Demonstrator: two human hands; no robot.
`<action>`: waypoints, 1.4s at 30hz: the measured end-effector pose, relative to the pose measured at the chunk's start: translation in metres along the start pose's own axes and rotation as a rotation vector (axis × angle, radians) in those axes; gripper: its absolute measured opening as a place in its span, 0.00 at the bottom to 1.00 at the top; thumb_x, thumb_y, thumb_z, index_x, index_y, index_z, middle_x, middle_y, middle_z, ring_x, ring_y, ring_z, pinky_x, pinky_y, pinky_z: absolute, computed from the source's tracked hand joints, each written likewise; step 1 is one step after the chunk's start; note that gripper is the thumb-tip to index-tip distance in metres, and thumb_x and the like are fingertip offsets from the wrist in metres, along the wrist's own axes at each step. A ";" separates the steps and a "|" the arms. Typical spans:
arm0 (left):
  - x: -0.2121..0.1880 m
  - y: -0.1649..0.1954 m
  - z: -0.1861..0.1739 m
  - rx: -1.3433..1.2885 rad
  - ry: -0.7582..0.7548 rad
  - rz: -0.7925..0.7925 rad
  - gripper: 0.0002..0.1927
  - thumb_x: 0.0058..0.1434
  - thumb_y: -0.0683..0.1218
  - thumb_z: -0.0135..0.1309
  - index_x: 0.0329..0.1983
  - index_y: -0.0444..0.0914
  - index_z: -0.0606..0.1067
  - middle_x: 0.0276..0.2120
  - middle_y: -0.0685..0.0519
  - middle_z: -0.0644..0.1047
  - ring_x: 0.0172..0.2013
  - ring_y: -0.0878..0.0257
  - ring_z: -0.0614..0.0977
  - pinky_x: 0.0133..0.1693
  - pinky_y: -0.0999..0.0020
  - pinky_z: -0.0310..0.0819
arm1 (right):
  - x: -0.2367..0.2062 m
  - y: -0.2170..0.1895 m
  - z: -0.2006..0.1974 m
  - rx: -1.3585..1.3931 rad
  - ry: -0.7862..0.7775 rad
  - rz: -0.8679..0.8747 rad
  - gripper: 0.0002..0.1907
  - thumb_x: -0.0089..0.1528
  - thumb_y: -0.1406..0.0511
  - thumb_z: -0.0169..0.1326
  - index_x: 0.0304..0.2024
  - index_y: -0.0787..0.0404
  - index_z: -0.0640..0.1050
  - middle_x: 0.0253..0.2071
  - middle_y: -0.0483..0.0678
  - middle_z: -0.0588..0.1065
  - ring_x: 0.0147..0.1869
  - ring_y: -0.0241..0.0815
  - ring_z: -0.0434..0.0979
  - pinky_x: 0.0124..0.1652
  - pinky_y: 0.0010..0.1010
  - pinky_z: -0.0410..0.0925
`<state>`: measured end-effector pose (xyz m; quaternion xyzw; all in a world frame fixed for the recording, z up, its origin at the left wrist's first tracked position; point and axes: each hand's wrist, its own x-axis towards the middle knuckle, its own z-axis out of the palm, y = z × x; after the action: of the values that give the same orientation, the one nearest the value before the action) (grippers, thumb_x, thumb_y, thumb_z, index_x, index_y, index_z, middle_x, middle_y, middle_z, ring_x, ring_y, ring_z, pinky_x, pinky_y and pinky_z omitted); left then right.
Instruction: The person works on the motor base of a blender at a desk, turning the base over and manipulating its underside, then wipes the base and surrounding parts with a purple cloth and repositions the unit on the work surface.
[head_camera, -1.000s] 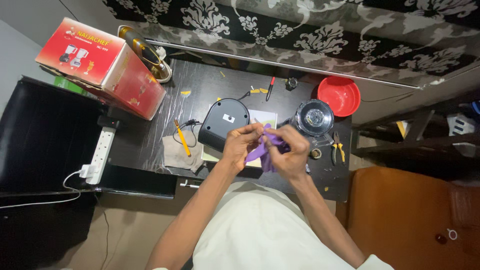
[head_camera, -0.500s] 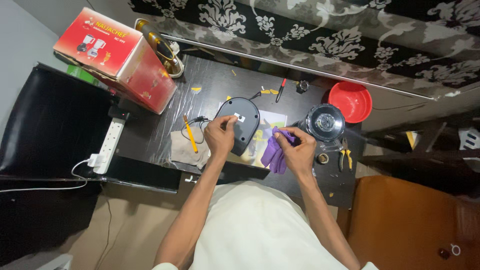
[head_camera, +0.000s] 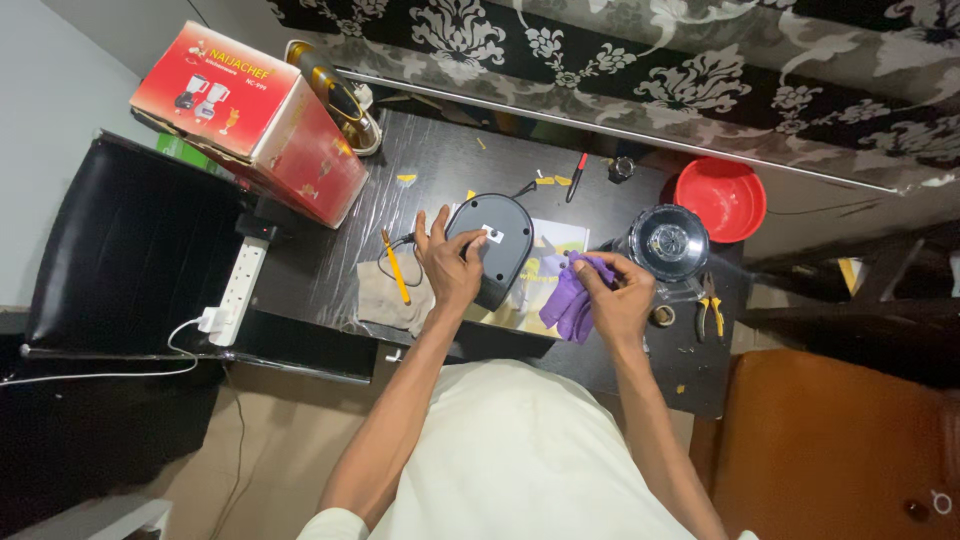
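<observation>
Seen from above, at a dark table (head_camera: 330, 270) under a black-and-white patterned curtain (head_camera: 700, 70). Left hand (head_camera: 452, 268) laid against the near left side of a dark grey appliance base (head_camera: 497, 245), fingers (head_camera: 432, 222) spread and curled over its edge, gripping it. Base lying underside up near the middle of the table, partly over a yellow-and-white printed sheet (head_camera: 545, 262), a black cord running off its far end. Right hand (head_camera: 620, 295) closed around a purple cloth (head_camera: 566, 300), bunched and hanging just right of the base, near it but whether touching cannot be told.

Just left of the left hand, a beige rag (head_camera: 385, 300) with a yellow-handled tool (head_camera: 395, 265) lying across it. Right of the cloth hand, a clear blender jar (head_camera: 668, 240) viewed down its mouth, then a red bowl (head_camera: 720, 198) farther back. Yellow-handled pliers (head_camera: 712, 308) at the right edge, a small roll of tape (head_camera: 661, 316) beside them. A red-handled screwdriver (head_camera: 577, 174) toward the far side. At the far left corner, a red cardboard box (head_camera: 250, 120); a white power strip (head_camera: 238, 290) along the table's left edge. Black chair (head_camera: 120, 250) to the left, brown seat (head_camera: 830, 450) at lower right
</observation>
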<state>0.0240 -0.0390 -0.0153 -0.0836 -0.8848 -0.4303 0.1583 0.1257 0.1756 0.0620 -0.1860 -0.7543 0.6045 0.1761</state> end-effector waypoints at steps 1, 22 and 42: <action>0.000 -0.002 0.001 -0.014 -0.013 -0.014 0.09 0.57 0.45 0.60 0.40 0.47 0.86 0.65 0.42 0.70 0.71 0.37 0.56 0.65 0.39 0.51 | 0.001 0.007 -0.002 0.026 0.011 0.006 0.09 0.59 0.69 0.65 0.42 0.66 0.84 0.35 0.42 0.80 0.38 0.28 0.76 0.40 0.20 0.69; 0.011 0.087 -0.026 -0.278 -0.013 0.153 0.08 0.58 0.36 0.58 0.40 0.37 0.81 0.40 0.52 0.83 0.48 0.52 0.80 0.52 0.59 0.73 | 0.029 0.113 0.008 -0.592 -0.043 0.051 0.13 0.51 0.60 0.68 0.35 0.58 0.86 0.33 0.54 0.81 0.37 0.50 0.83 0.39 0.38 0.74; 0.023 0.101 -0.001 -0.729 -0.555 -0.140 0.12 0.58 0.41 0.64 0.46 0.37 0.84 0.40 0.50 0.85 0.38 0.66 0.85 0.41 0.71 0.81 | 0.026 0.040 -0.012 0.698 -0.362 0.579 0.10 0.67 0.63 0.56 0.37 0.65 0.78 0.23 0.41 0.70 0.24 0.30 0.68 0.26 0.23 0.62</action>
<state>0.0312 0.0222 0.0675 -0.1857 -0.6881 -0.6844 -0.1536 0.1115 0.2062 0.0269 -0.2101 -0.4426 0.8680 -0.0813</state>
